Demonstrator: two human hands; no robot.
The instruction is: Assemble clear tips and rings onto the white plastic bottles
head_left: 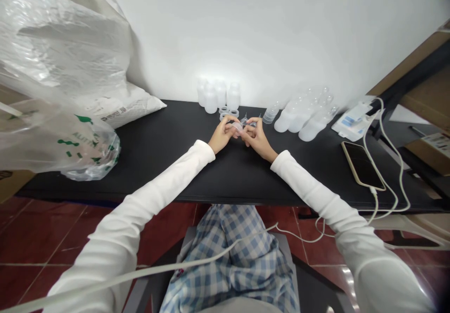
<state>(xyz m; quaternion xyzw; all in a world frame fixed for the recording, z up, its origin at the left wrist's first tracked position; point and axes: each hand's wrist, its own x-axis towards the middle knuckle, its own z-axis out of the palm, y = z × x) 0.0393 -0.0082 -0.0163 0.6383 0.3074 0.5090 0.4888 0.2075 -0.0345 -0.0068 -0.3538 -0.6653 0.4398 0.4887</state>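
Close together over the black table (154, 158), my left hand (221, 136) and my right hand (259, 140) have their fingers bent around a small, translucent, round plastic piece (237, 127). My left fingers grip its left side. The right fingertips pinch at its right edge; whether they hold a second part there is too small to tell. Just behind the hands are clear, pointed, nipple-like pieces (243, 121), partly hidden by the fingers. Translucent rings (228, 115) lie in a small group beyond my left hand. Behind them, several frosted plastic bottles (211, 99) stand uncapped near the wall.
Stacked clear cups (271, 113) stand right of my hands, beside several frosted bottles with clear domed tops (309, 128). Farther right are a white-and-blue package (352, 121), a phone (363, 165) and a white cable (401, 163). Plastic bags (87, 149) cover the table's left end.
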